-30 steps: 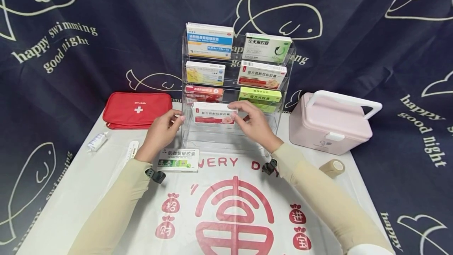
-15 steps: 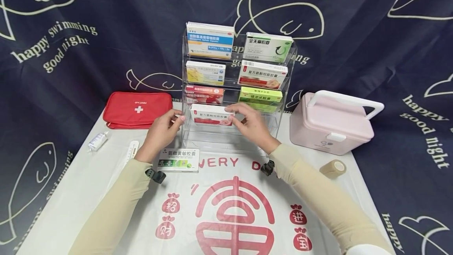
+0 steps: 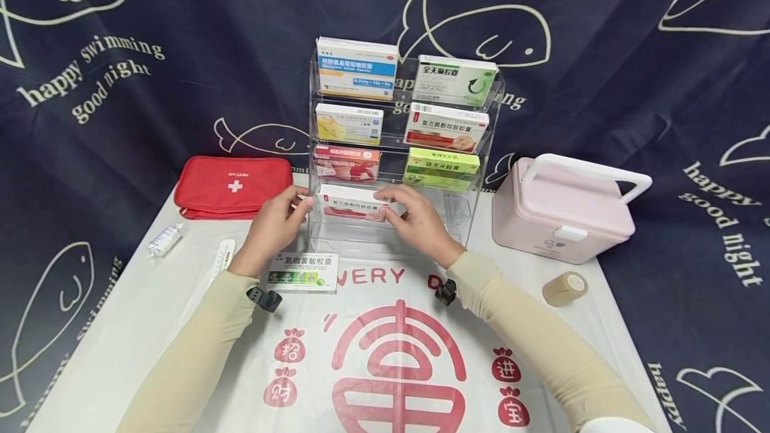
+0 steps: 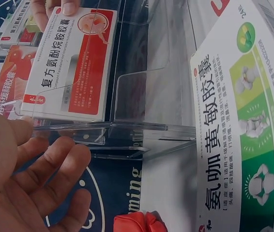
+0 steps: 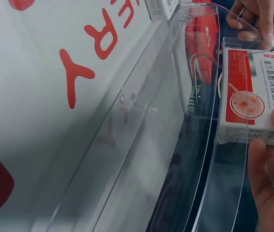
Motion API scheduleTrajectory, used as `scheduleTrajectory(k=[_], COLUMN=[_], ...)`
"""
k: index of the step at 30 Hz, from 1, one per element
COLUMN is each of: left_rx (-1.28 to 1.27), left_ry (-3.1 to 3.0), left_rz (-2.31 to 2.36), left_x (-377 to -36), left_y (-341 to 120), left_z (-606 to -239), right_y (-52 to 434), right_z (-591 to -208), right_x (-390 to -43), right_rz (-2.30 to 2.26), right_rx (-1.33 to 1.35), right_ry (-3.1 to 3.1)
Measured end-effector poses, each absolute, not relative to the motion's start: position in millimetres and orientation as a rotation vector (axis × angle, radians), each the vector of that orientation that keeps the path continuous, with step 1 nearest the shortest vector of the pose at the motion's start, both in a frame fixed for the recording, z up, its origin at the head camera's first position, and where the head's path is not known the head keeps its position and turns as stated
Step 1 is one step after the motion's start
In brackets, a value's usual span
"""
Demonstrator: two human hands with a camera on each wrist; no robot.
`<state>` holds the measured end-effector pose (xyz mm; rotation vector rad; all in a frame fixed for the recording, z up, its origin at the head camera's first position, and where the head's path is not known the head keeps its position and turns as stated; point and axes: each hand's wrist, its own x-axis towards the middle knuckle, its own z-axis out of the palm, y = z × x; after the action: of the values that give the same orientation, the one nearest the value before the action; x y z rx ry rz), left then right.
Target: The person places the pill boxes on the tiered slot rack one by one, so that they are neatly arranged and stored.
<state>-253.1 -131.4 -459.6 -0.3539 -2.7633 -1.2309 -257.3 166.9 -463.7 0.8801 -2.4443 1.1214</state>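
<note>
In the head view, my right hand [image 3: 418, 222] pinches the right end of a white and red medicine box [image 3: 350, 204], its thumb on the printed front. The box sits low at the left of a clear acrylic display rack [image 3: 415, 246], partly behind a clear panel in the left wrist view. My left hand [image 3: 277, 226] is at the rack's left side edge, thumb and index finger pinching it, other fingers loosely curled. A white and green medicine box [image 3: 303, 272] lies flat on the table in front of that hand.
Several medicine boxes fill the upper tiers, including a blue and white one [image 3: 357, 69] and a lime-green one [image 3: 442, 169]. Left stands a red first-aid pouch [image 3: 234, 187], with a wrapped roll [image 3: 165, 240] and thermometer [image 3: 224, 256]. Right are a pink case [image 3: 559, 212] and tan roll [image 3: 565, 288].
My right hand has moved the white and red medicine box down and slightly left, into the lower left of the rack. The left hand stays at the rack's side.
</note>
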Motion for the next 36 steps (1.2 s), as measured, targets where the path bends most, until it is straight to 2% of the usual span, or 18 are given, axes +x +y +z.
scheduleTrajectory(k=[21, 36], left_rx=[-0.4, -0.398], left_ry=[-2.697, -2.576], left_rz=[-1.202, -1.286], left_x=[-259, -262], left_y=[-137, -137], left_z=[-456, -439], right_y=[162, 156], right_z=[-461, -461], right_x=[-251, -253], right_rz=[0.884, 0.829], right_rx=[0.841, 0.9], right_ry=[-2.455, -2.435])
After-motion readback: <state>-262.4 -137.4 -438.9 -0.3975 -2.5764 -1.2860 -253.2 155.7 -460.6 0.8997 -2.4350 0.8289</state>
